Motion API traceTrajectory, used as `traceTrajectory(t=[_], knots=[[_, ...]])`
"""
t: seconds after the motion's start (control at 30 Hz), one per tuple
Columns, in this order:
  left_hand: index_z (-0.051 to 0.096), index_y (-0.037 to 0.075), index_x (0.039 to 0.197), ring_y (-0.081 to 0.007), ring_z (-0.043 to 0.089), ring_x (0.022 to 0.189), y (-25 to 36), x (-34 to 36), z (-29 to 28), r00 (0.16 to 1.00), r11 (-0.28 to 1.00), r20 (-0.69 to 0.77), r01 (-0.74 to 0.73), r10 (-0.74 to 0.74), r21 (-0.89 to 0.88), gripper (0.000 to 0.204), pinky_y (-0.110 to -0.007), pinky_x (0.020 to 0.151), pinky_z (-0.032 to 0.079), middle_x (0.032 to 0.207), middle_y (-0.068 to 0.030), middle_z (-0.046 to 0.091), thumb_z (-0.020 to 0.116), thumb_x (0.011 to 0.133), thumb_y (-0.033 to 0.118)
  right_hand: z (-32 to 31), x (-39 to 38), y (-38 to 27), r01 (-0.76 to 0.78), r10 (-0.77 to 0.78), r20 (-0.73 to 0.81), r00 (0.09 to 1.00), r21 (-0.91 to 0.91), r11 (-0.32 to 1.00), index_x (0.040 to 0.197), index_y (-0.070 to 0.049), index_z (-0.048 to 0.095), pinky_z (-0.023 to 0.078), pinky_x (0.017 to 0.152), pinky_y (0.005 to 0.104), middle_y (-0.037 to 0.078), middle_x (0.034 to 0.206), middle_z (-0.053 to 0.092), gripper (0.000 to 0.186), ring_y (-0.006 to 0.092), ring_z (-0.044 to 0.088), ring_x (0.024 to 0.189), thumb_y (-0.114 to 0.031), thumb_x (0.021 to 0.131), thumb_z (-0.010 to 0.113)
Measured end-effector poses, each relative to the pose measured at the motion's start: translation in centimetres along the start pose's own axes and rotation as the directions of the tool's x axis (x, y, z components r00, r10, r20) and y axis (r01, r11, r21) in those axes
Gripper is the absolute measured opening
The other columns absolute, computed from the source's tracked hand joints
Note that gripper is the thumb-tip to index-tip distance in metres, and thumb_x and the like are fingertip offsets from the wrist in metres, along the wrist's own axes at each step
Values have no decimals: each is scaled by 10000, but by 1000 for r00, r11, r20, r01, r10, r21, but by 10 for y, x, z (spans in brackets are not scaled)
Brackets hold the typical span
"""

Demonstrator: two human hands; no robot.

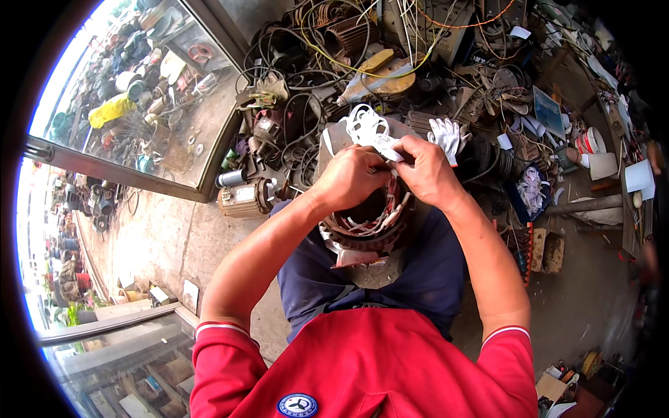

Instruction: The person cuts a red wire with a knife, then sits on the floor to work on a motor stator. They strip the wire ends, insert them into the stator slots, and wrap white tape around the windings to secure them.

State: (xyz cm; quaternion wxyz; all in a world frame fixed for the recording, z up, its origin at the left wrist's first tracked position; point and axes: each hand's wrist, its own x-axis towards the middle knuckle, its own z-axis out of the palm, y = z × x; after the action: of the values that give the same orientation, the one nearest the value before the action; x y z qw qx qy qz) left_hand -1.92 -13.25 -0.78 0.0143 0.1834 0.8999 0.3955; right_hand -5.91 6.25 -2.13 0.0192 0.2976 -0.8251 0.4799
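A motor stator (362, 223) with wire windings round its dark opening sits between my legs on a grey, worn support (376, 272). A loose bundle of white tape (362, 124) lies just beyond it. My left hand (348, 174) is closed over the stator's upper rim, fingers curled and partly hidden, so what it grips is unclear. My right hand (421, 167), beside it, pinches a length of the white tape near the windings, thumb and forefinger together.
Cables, motor housings (240, 198) and scrap parts crowd the area ahead. A white work glove (446, 137) lies right of the stator. A metal-framed glass door (195, 97) stands at the left. Cluttered shelving and a blue box of shreds (531, 191) are at the right.
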Motion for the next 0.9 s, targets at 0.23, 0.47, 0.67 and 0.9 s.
traceTrajectory(t=[0.23,0.47,0.67,0.9], knots=[[706,-18,1042,-366,696,901,-3,-5,-6,993,975,-29,109,-117,-194,261,-419,820,531,914,-211,719,653,823,114,18,-1,1,15,-27,-139,990,-87,996,1026,-28,651,530,746,309,134,935,717,214,222,708,832,11,819,690],[604,-17,1222,-319,662,1011,-9,-13,-11,987,992,-132,84,-96,-96,397,-397,880,521,1074,-189,669,678,849,98,16,-2,2,-312,330,91,940,626,715,987,14,675,524,742,238,11,904,693,134,59,613,819,9,857,706],[548,-31,1298,-217,650,1055,2,-6,-16,995,986,-26,97,-101,-135,478,-340,910,520,1149,-154,655,711,858,61,11,-2,2,-339,306,159,938,598,726,979,8,677,512,726,228,11,878,684,102,60,609,802,-21,883,689],[642,-9,1129,-311,653,1002,-2,-2,-15,996,994,-41,79,-83,-80,318,-389,862,517,1125,-184,641,701,850,131,12,0,2,-377,379,146,914,654,656,966,24,673,503,697,238,17,866,687,119,63,608,775,-69,894,688]])
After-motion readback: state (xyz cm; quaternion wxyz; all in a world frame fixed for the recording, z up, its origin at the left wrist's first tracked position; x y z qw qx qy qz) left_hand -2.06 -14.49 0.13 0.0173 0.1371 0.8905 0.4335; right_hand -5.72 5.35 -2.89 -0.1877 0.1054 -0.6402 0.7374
